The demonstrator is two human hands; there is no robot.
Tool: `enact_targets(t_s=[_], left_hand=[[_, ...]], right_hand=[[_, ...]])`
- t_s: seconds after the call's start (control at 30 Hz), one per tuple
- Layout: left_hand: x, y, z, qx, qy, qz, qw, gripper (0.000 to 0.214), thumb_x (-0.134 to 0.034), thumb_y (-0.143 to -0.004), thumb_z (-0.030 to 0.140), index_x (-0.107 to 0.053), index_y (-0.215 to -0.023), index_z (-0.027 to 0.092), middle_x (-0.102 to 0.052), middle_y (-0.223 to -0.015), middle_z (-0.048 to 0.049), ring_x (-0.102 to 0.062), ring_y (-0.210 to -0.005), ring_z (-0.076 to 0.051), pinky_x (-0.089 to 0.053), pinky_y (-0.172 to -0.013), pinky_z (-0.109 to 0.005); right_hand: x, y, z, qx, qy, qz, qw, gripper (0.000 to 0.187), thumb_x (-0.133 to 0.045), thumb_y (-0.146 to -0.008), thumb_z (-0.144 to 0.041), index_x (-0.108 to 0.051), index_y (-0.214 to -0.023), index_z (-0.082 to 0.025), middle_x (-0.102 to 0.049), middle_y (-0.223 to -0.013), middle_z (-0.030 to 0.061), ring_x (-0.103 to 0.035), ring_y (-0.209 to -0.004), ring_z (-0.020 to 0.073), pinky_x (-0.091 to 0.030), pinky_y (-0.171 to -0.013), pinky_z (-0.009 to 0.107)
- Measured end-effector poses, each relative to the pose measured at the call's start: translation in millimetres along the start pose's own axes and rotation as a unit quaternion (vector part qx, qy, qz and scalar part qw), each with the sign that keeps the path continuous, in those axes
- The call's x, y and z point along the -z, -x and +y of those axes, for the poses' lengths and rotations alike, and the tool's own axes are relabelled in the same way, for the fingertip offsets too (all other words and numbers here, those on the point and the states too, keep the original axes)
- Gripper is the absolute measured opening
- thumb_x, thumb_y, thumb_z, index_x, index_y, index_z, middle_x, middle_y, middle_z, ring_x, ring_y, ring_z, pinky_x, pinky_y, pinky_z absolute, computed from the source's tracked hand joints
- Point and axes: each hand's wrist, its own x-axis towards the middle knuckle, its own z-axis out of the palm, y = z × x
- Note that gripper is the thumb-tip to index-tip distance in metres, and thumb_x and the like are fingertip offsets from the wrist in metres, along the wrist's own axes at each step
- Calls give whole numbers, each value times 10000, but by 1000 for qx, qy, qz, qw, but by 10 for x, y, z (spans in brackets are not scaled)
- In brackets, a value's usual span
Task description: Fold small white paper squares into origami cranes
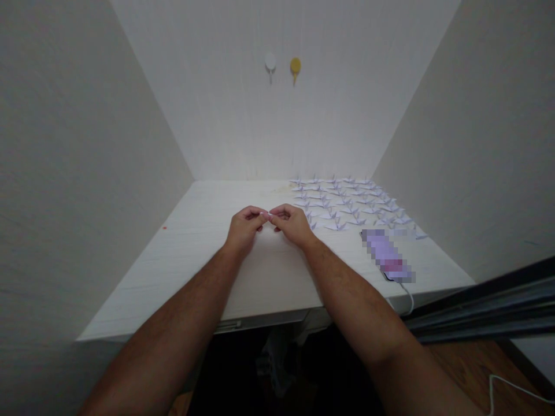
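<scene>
Above the middle of the white desk, my left hand (248, 227) and my right hand (292, 223) meet at the fingertips. Both are closed in a pinch on a small piece of white paper (267, 214), which the fingers mostly hide. Its shape is too small and covered to make out. To the right of my right hand, several white folded paper cranes (336, 224) stand in rows that run back to the wall.
A phone (387, 255) with a blurred-out screen lies right of my right forearm, a white cable (411, 300) running from its lower end. White panels enclose the desk (173, 260) at the back and sides. A white hook (270, 62) and a yellow hook (295, 66) hang on the back wall.
</scene>
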Motion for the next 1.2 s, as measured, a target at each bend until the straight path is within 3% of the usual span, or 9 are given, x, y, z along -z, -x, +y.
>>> enact_targets(t_s=[0.23, 0.53, 0.7, 0.97, 1.1, 1.2], left_hand=[[57, -22, 9, 1, -35, -13, 999, 218, -824, -601, 300, -696, -709, 161, -618, -607, 6, -467, -521, -79, -338, -501, -219], [-51, 19, 50, 11, -46, 45, 998, 175, -792, -569, 266, -677, -643, 157, -566, -526, 27, -422, -472, -72, -306, -478, -222], [-55, 24, 49, 58, -27, 7, 998, 201, -797, -559, 268, -665, -660, 153, -570, -535, 18, -426, -451, -72, -285, -437, -218], [5, 5, 48, 98, 29, -17, 995, 175, -743, -607, 259, -672, -697, 128, -599, -549, -16, -527, -480, -102, -392, -457, -220], [6, -3, 52, 108, 81, -1, 991, 190, -754, -608, 240, -659, -723, 123, -654, -651, -38, -605, -563, -114, -477, -549, -234], [18, -16, 50, 107, 113, 20, 988, 192, -757, -606, 217, -638, -730, 131, -654, -671, -32, -646, -614, -132, -508, -603, -248]], right_hand=[[26, 5, -47, -10, -11, 9, 1000, 346, -798, -618, -443, -610, -698, -164, -618, -611, -15, -561, -527, 97, -505, -511, 237], [37, -15, -22, 13, 102, 35, 994, 139, -682, -720, -289, -634, -688, -163, -596, -545, -24, -528, -499, 98, -403, -490, 212], [99, -42, -22, 22, 155, 46, 987, 132, -693, -716, -278, -655, -681, -157, -620, -582, -12, -546, -553, 110, -418, -545, 228], [116, -41, -8, 54, 108, 50, 991, 149, -718, -700, -294, -693, -755, -159, -655, -655, -2, -583, -601, 122, -484, -622, 264], [94, -64, 45, 47, 54, 69, 995, 305, -749, -643, -289, -668, -916, -178, -677, -780, 5, -603, -642, 120, -508, -620, 261], [86, -65, 55, 40, 49, 93, 994, 285, -758, -623, -298, -626, -848, -181, -651, -720, -15, -590, -612, 117, -502, -590, 253]])
